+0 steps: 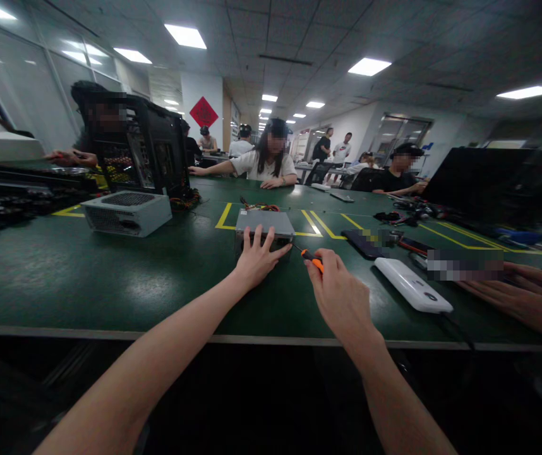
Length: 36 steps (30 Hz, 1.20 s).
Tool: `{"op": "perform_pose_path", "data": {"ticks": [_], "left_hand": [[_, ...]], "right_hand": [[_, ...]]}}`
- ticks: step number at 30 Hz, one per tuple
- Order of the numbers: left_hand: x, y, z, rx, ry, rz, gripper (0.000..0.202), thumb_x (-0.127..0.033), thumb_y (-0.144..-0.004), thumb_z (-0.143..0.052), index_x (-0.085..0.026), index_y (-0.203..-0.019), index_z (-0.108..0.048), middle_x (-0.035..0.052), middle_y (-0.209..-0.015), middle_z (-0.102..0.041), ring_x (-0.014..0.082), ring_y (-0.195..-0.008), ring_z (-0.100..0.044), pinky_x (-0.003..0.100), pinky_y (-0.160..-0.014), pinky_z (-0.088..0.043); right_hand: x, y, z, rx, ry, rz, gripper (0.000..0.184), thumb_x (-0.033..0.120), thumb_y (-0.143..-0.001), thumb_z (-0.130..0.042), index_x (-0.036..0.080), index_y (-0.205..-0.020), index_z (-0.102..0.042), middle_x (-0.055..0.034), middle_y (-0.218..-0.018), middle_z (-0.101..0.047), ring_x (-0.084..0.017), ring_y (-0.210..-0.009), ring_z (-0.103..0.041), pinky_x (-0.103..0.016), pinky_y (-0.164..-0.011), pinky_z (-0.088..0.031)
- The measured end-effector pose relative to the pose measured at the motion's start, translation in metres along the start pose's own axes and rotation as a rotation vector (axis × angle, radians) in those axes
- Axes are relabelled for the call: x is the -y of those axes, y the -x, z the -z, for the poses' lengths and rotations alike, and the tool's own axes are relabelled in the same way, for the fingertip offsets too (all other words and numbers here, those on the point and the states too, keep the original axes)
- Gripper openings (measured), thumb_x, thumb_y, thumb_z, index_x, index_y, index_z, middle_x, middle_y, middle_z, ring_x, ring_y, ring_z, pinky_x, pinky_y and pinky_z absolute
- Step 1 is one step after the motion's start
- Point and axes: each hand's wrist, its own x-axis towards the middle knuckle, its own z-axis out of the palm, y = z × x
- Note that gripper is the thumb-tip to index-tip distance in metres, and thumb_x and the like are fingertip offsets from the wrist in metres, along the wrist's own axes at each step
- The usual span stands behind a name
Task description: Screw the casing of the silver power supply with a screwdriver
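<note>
A grey computer power supply sits on the green table in front of me, a bundle of coloured cables behind it. My left hand lies on its top and near side, fingers spread and stretched out. In my closed right hand is a screwdriver with an orange and black handle. Its thin shaft points at the right side of the power supply, close to my left fingertips. Whether the tip touches the metal or a screw I cannot tell.
A second power supply and a black computer case stand left. On the right lie a dark phone-like object, a white oblong device with a cable, and another person's hands. People sit across the table.
</note>
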Motion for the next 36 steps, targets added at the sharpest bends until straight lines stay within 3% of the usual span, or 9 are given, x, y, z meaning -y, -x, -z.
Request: {"op": "perform_pose_path", "data": {"ticks": [5, 10, 12, 16, 21, 27, 29, 33, 36], "left_hand": [[0.000, 0.000, 0.000, -0.002, -0.031, -0.009, 0.048, -0.033, -0.083, -0.048, -0.041, -0.128, -0.035, 0.0076, -0.137, -0.028, 0.0361, -0.125, -0.024, 0.061, -0.099, -0.016], [0.000, -0.001, 0.000, 0.001, -0.027, -0.008, 0.049, -0.034, -0.082, -0.048, -0.041, -0.129, -0.035, 0.0088, -0.138, -0.028, 0.0368, -0.125, -0.024, 0.062, -0.099, -0.015], [0.000, -0.001, -0.001, -0.001, -0.020, -0.009, 0.049, -0.033, -0.082, -0.049, -0.041, -0.129, -0.035, 0.0087, -0.138, -0.028, 0.0367, -0.125, -0.024, 0.062, -0.099, -0.015], [0.000, -0.001, -0.003, -0.018, -0.024, -0.013, 0.048, -0.033, -0.083, -0.048, -0.041, -0.128, -0.035, 0.0084, -0.138, -0.028, 0.0368, -0.126, -0.024, 0.062, -0.099, -0.014], [0.000, 0.000, -0.003, -0.037, -0.036, -0.010, 0.050, -0.033, -0.082, -0.049, -0.041, -0.129, -0.034, 0.0087, -0.138, -0.029, 0.0371, -0.125, -0.024, 0.063, -0.099, -0.014], [-0.002, -0.001, -0.003, -0.044, -0.044, -0.007, 0.048, -0.034, -0.082, -0.049, -0.041, -0.128, -0.036, 0.0084, -0.137, -0.030, 0.0370, -0.125, -0.025, 0.063, -0.099, -0.015], [-0.002, -0.001, -0.003, -0.046, -0.044, -0.007, 0.050, -0.034, -0.081, -0.050, -0.041, -0.128, -0.035, 0.0083, -0.137, -0.030, 0.0368, -0.125, -0.025, 0.063, -0.099, -0.015], [-0.002, -0.001, -0.004, -0.060, -0.040, -0.006, 0.052, -0.034, -0.080, -0.052, -0.042, -0.129, -0.034, 0.0079, -0.136, -0.031, 0.0363, -0.125, -0.025, 0.063, -0.099, -0.016], [-0.001, -0.001, -0.004, -0.066, -0.036, -0.005, 0.050, -0.033, -0.081, -0.050, -0.041, -0.128, -0.035, 0.0082, -0.136, -0.031, 0.0363, -0.125, -0.025, 0.063, -0.098, -0.016]], "right_hand": [[0.000, 0.001, 0.000, -0.010, -0.066, 0.161, 0.025, 0.022, -0.087, -0.035, 0.016, -0.110, -0.042, -0.0108, -0.108, -0.053, -0.019, -0.086, -0.059, -0.024, -0.055, -0.043], [-0.001, -0.002, 0.000, 0.011, 0.005, 0.006, 0.026, 0.036, -0.090, -0.032, 0.018, -0.103, -0.046, -0.0057, -0.090, -0.059, -0.017, -0.061, -0.059, -0.024, -0.043, -0.035], [-0.002, -0.003, 0.001, 0.003, -0.030, 0.025, 0.025, 0.036, -0.089, -0.036, 0.018, -0.103, -0.045, -0.0077, -0.097, -0.058, -0.018, -0.069, -0.061, -0.024, -0.046, -0.038], [0.000, -0.004, -0.001, -0.028, -0.078, 0.215, 0.022, 0.022, -0.088, -0.036, 0.017, -0.109, -0.043, -0.0093, -0.110, -0.052, -0.019, -0.089, -0.059, -0.024, -0.058, -0.044], [0.001, -0.010, 0.000, -0.048, 0.016, 0.055, 0.026, 0.037, -0.091, -0.030, 0.021, -0.100, -0.048, -0.0042, -0.090, -0.057, -0.016, -0.063, -0.059, -0.023, -0.043, -0.036], [0.000, -0.008, 0.002, -0.011, -0.104, 0.212, 0.025, 0.018, -0.086, -0.037, 0.018, -0.109, -0.043, -0.0113, -0.115, -0.048, -0.019, -0.092, -0.058, -0.025, -0.061, -0.047], [0.001, -0.009, 0.002, -0.007, -0.049, 0.213, 0.024, 0.020, -0.088, -0.034, 0.018, -0.109, -0.044, -0.0095, -0.107, -0.053, -0.018, -0.084, -0.060, -0.024, -0.056, -0.045], [0.002, -0.011, 0.005, -0.005, 0.056, 0.063, 0.026, 0.036, -0.091, -0.030, 0.020, -0.099, -0.049, -0.0041, -0.086, -0.057, -0.016, -0.060, -0.059, -0.023, -0.042, -0.036], [0.002, -0.010, 0.005, 0.002, 0.005, 0.117, 0.023, 0.032, -0.090, -0.034, 0.020, -0.104, -0.048, -0.0078, -0.104, -0.055, -0.017, -0.074, -0.061, -0.023, -0.048, -0.040]]}}
